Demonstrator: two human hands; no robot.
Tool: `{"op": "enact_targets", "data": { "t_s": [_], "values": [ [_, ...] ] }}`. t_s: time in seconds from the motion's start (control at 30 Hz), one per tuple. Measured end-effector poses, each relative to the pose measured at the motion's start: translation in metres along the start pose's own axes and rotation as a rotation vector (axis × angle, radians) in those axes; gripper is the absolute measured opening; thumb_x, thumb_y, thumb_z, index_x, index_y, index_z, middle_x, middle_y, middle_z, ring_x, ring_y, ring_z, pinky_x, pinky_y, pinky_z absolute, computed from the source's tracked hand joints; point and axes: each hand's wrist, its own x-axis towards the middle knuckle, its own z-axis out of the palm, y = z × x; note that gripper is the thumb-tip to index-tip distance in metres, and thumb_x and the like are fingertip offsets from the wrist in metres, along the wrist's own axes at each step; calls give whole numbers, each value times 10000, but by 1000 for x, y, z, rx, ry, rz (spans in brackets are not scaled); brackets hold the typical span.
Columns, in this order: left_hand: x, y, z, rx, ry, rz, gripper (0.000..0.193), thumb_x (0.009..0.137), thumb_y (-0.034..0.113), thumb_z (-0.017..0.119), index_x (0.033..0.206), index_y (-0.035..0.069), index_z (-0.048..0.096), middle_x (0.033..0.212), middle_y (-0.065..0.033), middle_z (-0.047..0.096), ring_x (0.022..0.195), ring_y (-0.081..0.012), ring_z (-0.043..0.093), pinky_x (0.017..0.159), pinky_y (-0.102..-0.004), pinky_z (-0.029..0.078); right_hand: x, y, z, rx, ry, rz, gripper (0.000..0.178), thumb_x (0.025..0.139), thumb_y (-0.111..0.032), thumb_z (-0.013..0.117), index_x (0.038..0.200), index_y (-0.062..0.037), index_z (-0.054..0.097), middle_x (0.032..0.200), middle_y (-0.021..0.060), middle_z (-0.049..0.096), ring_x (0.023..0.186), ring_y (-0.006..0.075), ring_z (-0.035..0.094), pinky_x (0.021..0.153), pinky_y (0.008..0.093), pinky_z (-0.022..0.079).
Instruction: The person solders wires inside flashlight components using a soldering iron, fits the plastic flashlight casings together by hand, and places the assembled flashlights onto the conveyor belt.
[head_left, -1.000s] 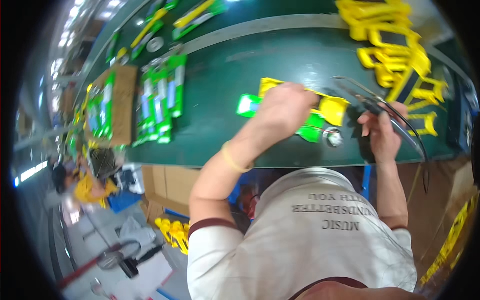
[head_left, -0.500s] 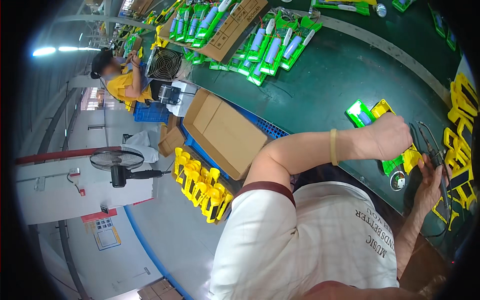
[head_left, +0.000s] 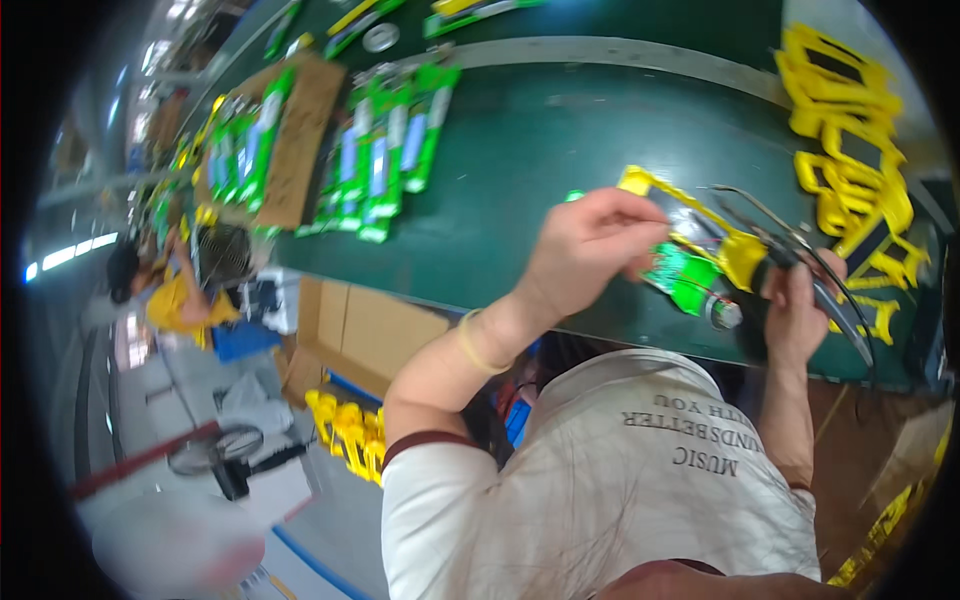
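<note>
On the green bench in front of me lie a yellow plastic housing half (head_left: 741, 262) and a green housing half (head_left: 697, 292) with thin wires. A small round silvery lamp part (head_left: 722, 312) sits at the green half's near end. My left hand (head_left: 597, 243) is over the left side of these parts, thumb and fingers pinched together; what they hold is too small and blurred to make out. My right hand (head_left: 797, 305) grips what looks like a soldering iron (head_left: 838, 308) with a dark handle and a cable. Its front end is close to the yellow half.
Yellow frames (head_left: 845, 90) are piled at the right. Green housings with blue cells (head_left: 380, 165) lie at the left beside a cardboard box (head_left: 305, 140) of more. An open carton (head_left: 350, 325) and yellow parts (head_left: 345, 435) stand off the bench's edge. A person in yellow (head_left: 185, 305) works farther left.
My view has swung, so the bench and parts sit differently in it. My left hand has moved off to the left of the yellow half; my right hand keeps the soldering iron.
</note>
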Motion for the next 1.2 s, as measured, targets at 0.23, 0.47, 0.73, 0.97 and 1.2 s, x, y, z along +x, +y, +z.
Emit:
{"op": "enact_targets", "data": {
  "t_s": [0.23,0.47,0.73,0.97,1.2],
  "values": [
    [40,1,-21,1156,-11,766,70,733,34,639,798,52,622,790,-84,566,734,-225,563,624,-296,466,-6,-2,28,1,-97,101,258,829,-63,593,951,-50,366,765,43,511,582,78,512,516,198,435],
    [53,15,-24,1326,-313,612,89,698,22,639,780,43,610,882,-81,497,766,-242,549,655,-327,471,-3,10,27,-39,-158,124,259,816,-52,612,913,-52,372,737,6,492,588,31,472,502,171,393],
    [55,17,-17,1419,-350,590,99,671,6,644,761,34,612,856,-82,475,732,-246,547,640,-339,470,-1,11,25,-74,-204,149,250,810,-51,615,886,-59,377,694,-14,481,554,13,430,465,161,337],
    [53,19,-11,1562,-350,631,47,681,17,632,711,21,596,814,-98,468,689,-259,534,604,-350,460,-1,4,32,-52,-172,192,256,806,-63,626,900,-66,388,707,-9,485,559,17,430,468,164,338],
    [54,20,-11,1561,-359,638,42,686,25,631,712,27,598,806,-98,465,681,-260,533,600,-348,460,-2,-5,-4,16,-65,14,217,865,-84,541,988,-55,364,763,68,530,573,111,529,518,201,429]
  ]
}}
